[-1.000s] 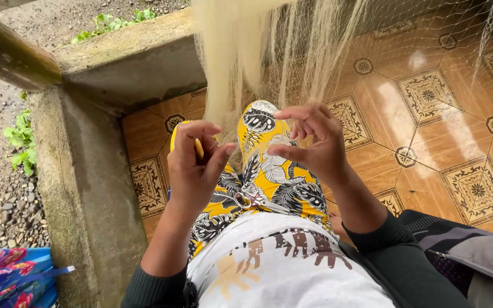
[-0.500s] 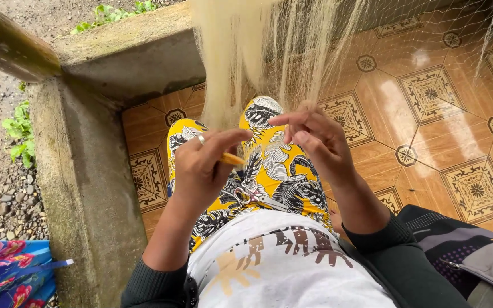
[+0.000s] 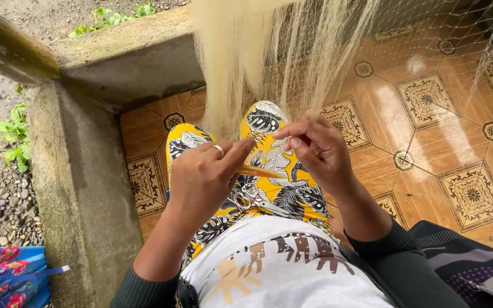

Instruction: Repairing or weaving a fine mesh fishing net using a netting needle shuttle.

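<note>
My left hand [image 3: 203, 179], with a ring on one finger, pinches a thin yellow netting needle [image 3: 258, 171] that points right toward my other hand. My right hand [image 3: 315, 148] has its fingertips closed on strands of a pale cream fishing net [image 3: 269, 63] that hangs down from above in front of me. Both hands hover over my lap, which is covered by yellow cloth with black and white leaf print [image 3: 269, 188]. A pair of scissors [image 3: 252, 202] lies on that cloth below the needle.
A low concrete wall [image 3: 81, 188] runs along the left, with gravel and green weeds [image 3: 12, 137] beyond it. Brown patterned floor tiles [image 3: 429, 142] spread to the right. A dark bag [image 3: 463, 268] sits at the lower right, a blue flowered cloth [image 3: 7, 276] at the lower left.
My left hand has moved the needle right, closer to my right hand, and turned it more level. My right hand keeps its pinch on the net strands.
</note>
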